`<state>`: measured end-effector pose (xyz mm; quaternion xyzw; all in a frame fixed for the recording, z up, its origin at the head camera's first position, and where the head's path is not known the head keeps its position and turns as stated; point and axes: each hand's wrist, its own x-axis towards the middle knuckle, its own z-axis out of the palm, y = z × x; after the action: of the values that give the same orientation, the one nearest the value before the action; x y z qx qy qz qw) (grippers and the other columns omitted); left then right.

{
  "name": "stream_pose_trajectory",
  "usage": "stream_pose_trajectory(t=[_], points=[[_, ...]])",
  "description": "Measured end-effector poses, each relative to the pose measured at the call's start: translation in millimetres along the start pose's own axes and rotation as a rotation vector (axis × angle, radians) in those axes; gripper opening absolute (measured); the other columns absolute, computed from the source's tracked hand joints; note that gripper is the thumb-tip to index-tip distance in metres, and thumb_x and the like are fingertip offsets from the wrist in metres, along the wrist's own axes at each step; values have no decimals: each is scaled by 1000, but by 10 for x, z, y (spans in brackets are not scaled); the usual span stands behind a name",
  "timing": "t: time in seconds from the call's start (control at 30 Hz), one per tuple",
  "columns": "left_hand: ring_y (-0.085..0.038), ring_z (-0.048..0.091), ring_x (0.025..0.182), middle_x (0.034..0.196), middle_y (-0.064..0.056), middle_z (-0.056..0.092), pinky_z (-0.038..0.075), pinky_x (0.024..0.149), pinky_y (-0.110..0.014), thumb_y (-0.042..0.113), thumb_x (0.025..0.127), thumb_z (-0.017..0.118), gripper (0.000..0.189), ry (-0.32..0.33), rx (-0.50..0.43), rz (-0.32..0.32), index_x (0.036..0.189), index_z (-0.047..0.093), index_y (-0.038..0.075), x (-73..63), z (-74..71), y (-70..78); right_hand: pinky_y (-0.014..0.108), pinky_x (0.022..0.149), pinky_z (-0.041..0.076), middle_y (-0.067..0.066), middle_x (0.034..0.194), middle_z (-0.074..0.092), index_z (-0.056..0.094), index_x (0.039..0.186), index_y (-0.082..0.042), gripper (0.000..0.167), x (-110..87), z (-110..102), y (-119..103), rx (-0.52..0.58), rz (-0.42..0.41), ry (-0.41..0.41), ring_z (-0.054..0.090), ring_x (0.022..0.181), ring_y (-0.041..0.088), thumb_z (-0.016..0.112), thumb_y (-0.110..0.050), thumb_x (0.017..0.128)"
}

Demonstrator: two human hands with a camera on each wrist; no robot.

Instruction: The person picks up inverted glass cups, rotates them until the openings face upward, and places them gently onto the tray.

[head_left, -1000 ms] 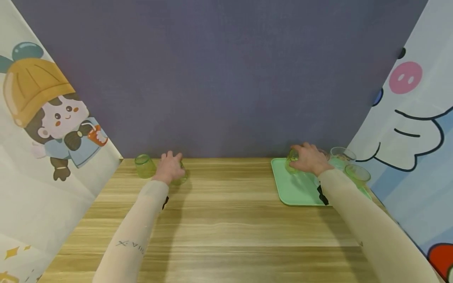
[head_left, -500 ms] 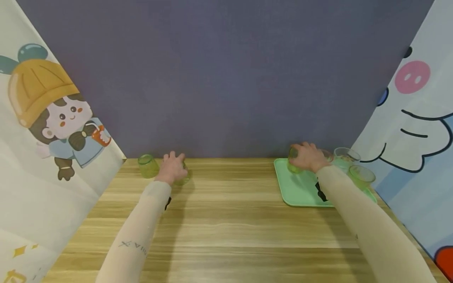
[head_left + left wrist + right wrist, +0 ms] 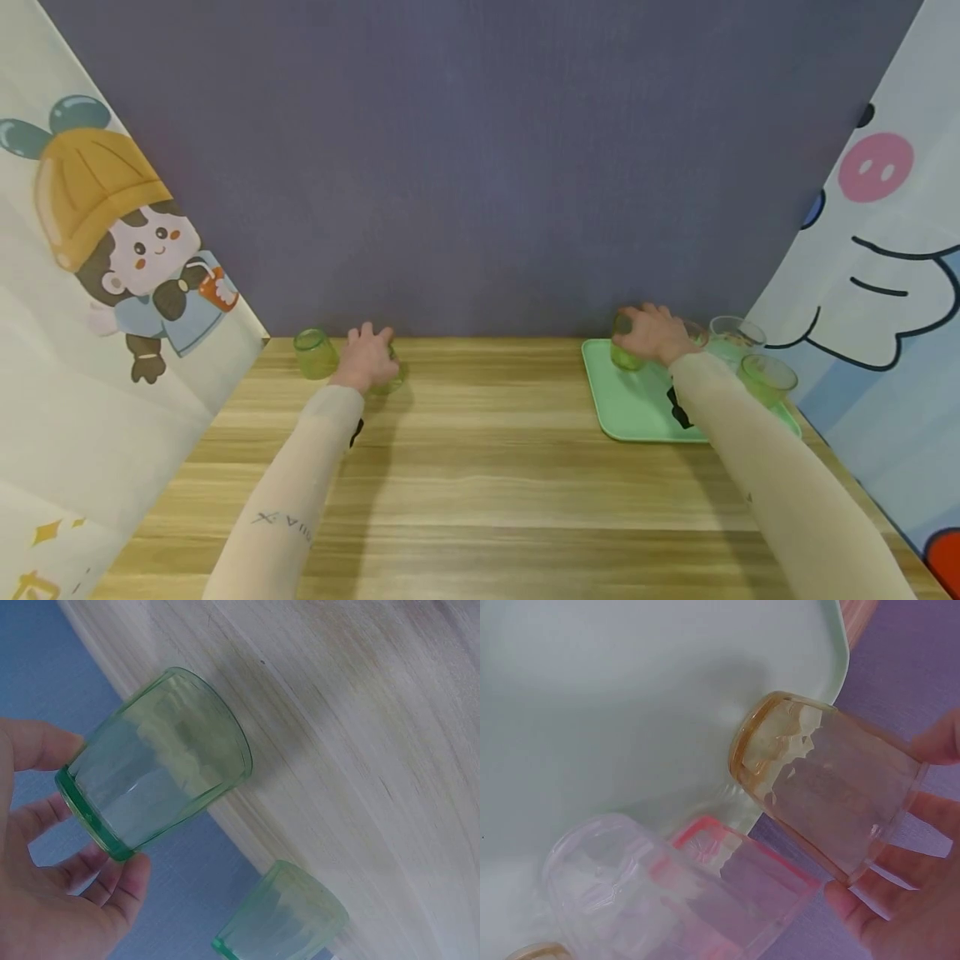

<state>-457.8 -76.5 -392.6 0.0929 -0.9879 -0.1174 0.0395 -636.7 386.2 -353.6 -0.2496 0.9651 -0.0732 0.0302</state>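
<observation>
My left hand (image 3: pixel 365 360) pinches a green tumbler (image 3: pixel 157 765) at its thick base, fingers and thumb on opposite sides. The tumbler is upside down, its rim toward the wooden table. Beside it stands a second green tumbler (image 3: pixel 289 915), also mouth down. On the right, my right hand (image 3: pixel 654 335) grips a yellowish tumbler (image 3: pixel 825 787) near its rim, base down at the far left corner of the pale green tray (image 3: pixel 637 421). Close to that tumbler in the right wrist view are a pink tumbler (image 3: pixel 742 870) and a clear tumbler (image 3: pixel 637 892).
On the tray's right side stand a wide clear cup (image 3: pixel 737 337) and a yellow-green cup (image 3: pixel 768 379), partly behind my right forearm. A dark wall panel (image 3: pixel 480 183) rises at the back edge of the wooden table (image 3: pixel 480 467). Printed cloths flank both sides.
The head view has shifted slightly, so the scene sits a little further right. Both hands keep their places on the tumblers.
</observation>
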Motion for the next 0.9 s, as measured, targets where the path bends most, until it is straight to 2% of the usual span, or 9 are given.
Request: stream_pose_trajectory(t=[0.2, 0.53, 0.73, 0.9], points=[[-52, 34, 128, 146, -32, 35, 37, 104, -64, 22, 97, 59, 54, 8, -3, 24, 147, 48, 5, -65, 4, -22, 75, 105, 28, 36, 152, 31, 40, 153, -1, 71, -134, 56, -35, 12, 30, 28, 26, 136, 60, 53, -44, 98], [-52, 33, 129, 146, -33, 34, 36, 105, -65, 23, 97, 58, 55, -6, 1, 53, 148, 46, 6, -152, 17, -74, 79, 100, 29, 36, 151, 31, 40, 153, -2, 67, -425, 123, -114, 38, 63, 54, 26, 135, 59, 55, -38, 99], [-53, 31, 130, 149, -34, 31, 36, 105, -65, 23, 96, 58, 57, 4, -11, 65, 149, 46, 4, -213, 41, -149, 79, 97, 32, 36, 149, 34, 43, 151, -2, 63, -620, 142, -216, 0, 51, 71, 29, 135, 59, 55, -36, 99], [-52, 32, 129, 146, -33, 34, 37, 104, -64, 26, 96, 60, 57, 1, -18, 66, 147, 47, 3, -270, 25, -180, 78, 94, 36, 35, 145, 39, 45, 150, -2, 61, -798, 165, -312, -19, 39, 96, 34, 133, 58, 55, -36, 100]])
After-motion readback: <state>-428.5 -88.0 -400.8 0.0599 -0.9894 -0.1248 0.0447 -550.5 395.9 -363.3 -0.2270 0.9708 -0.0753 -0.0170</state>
